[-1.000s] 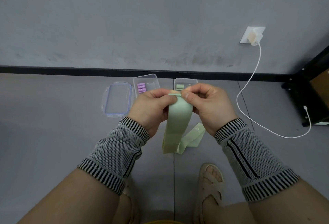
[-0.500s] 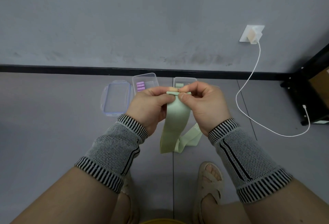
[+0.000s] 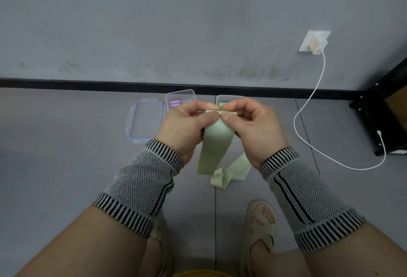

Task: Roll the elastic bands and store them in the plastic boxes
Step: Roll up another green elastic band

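Above the floor, left hand (image 3: 187,126) and right hand (image 3: 253,127) pinch the green elastic band (image 3: 217,142) — its top edge rolled.

Both forearms reach forward from the bottom corners and angle in toward each other, each wearing a knitted wrist sleeve with striped cuffs. The left hand (image 3: 187,127) and right hand (image 3: 253,129) meet at centre, knuckles up, fingers curled. Each thumb presses against its forefinger in a tight pinching grip on the rolled top edge of a green band (image 3: 217,144), thumb tips almost touching.
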`<state>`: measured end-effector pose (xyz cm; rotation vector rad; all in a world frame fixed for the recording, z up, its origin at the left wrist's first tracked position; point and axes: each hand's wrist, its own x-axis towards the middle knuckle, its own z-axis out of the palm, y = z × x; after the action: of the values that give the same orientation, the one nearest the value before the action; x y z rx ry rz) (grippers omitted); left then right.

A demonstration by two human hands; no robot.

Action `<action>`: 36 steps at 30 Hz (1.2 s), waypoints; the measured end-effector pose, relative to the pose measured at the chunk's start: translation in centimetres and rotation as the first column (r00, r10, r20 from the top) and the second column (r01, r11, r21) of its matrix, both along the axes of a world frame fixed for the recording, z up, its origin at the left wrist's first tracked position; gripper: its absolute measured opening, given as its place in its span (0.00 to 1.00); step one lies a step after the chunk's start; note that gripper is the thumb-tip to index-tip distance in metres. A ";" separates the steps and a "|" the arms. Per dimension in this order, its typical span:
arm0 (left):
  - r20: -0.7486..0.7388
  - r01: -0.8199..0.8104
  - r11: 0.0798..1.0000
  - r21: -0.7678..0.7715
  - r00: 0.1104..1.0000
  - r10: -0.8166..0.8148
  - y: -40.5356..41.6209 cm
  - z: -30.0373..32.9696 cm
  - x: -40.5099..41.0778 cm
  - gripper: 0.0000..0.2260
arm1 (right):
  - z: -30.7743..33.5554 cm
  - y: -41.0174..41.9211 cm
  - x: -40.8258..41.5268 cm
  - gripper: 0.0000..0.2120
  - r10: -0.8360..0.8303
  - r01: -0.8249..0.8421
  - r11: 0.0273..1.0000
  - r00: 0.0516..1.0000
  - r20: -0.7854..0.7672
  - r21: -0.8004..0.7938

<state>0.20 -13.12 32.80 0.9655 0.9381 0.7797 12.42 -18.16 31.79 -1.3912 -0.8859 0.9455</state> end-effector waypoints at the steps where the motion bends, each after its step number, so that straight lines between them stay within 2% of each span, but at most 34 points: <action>1: 0.012 -0.001 1.000 0.000 1.000 0.001 0.0 0.1 -0.1 0.07 | -0.1 0.0 0.0 0.10 0.018 -0.018 1.000 0.999 -0.035 -0.003; 4: 0.033 -0.001 1.000 -0.001 0.999 0.001 0.0 0.2 -0.1 0.08 | -0.3 0.1 0.1 0.08 0.049 -0.050 0.999 0.995 -0.082 -0.008; 7: 0.048 0.003 1.000 -0.006 0.999 -0.003 0.0 0.2 0.0 0.08 | -0.1 -0.1 0.0 0.03 0.054 -0.054 0.999 0.998 0.029 0.004; 11: 0.046 0.004 1.000 0.003 0.999 -0.004 0.0 0.1 0.0 0.09 | 0.0 -0.2 0.3 0.06 0.010 -0.012 1.000 0.981 0.195 0.013; 13: 0.039 0.009 1.000 0.012 0.999 -0.010 0.0 0.0 -0.1 0.09 | 0.0 -0.2 0.4 0.06 0.003 -0.007 1.000 0.976 0.217 0.020; 18: 0.043 0.003 1.000 0.014 0.999 -0.004 0.0 0.0 0.0 0.09 | 0.0 -0.2 0.3 0.10 -0.005 -0.001 0.999 0.988 0.153 0.040; 24: -0.122 0.025 0.997 0.067 0.992 -0.016 0.0 -0.2 0.0 0.05 | 0.0 -0.3 0.5 0.12 -0.008 0.005 1.000 0.994 0.105 0.026; 29: -0.111 0.031 0.996 0.085 0.994 -0.022 -0.1 0.2 -0.2 0.02 | -0.1 -0.2 0.4 0.11 -0.023 0.020 0.999 0.993 0.115 0.029; 32: -0.109 0.010 0.993 0.118 0.994 0.003 -0.1 0.3 -0.2 0.05 | -0.2 -0.2 0.4 0.10 -0.011 0.008 1.000 0.995 0.100 0.029; 36: -0.080 0.009 0.991 0.131 0.997 0.001 0.0 0.6 -0.5 0.09 | -0.4 -0.2 0.7 0.11 0.010 -0.010 1.000 1.000 0.003 -0.023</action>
<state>-0.33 -13.09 33.35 1.1200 0.9625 0.8120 13.14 -18.37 31.41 -1.4093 -0.8868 0.9641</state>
